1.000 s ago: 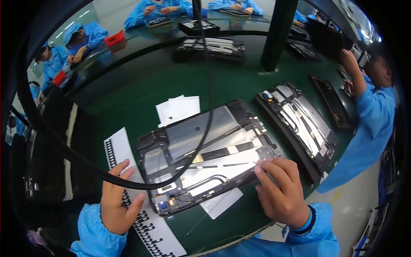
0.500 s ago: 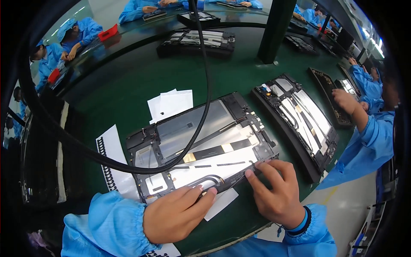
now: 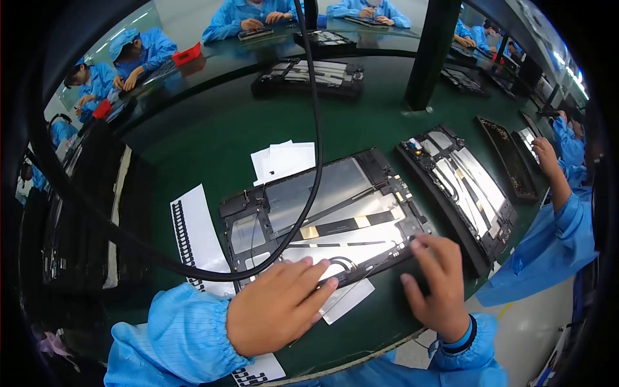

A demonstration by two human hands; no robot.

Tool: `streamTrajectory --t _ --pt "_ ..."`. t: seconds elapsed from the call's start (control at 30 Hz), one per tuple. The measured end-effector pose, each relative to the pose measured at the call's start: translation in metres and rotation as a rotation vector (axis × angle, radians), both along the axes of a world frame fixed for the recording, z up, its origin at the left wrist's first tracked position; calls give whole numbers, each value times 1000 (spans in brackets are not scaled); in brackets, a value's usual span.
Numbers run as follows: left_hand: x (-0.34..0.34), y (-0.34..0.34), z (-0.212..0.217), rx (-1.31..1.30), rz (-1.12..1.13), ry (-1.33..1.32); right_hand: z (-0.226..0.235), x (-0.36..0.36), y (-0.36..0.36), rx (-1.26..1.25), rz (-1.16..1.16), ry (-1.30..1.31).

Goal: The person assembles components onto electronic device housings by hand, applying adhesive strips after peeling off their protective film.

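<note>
Black-and-silver device; apparent step, edge fitting. Left hand, 7 o'clock: fingers' grip untellable. Right hand, 4 o'clock: fingers parted. Next move calls for light pressure.

Surface: dark green
Post: dark, stands up toward the back
Cable: black, hangs in a big loop
Bins: two, red, far left
People: blue coats, at the back and both sides
Tray: long, black, little brown bits inside
Floor: pale grey, with a yellow line
</note>
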State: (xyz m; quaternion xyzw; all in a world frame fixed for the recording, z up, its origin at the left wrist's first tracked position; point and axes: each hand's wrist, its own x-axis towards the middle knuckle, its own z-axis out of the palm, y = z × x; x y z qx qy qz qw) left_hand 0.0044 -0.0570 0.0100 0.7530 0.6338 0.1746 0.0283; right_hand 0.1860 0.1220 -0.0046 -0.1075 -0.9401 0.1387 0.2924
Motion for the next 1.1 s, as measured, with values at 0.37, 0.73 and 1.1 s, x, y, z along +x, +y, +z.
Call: streamTrajectory --t 0.37,0.73,1.1 --pt "-28 -38 -23 7 740 -273 1 -10 34 -353 -47 -163" --pt "-20 -38 33 779 569 -774 60 -101 37 -1153 330 441" --pt "-32 -122 83 1127 1058 37 147 -346 -73 -1053 641 447"
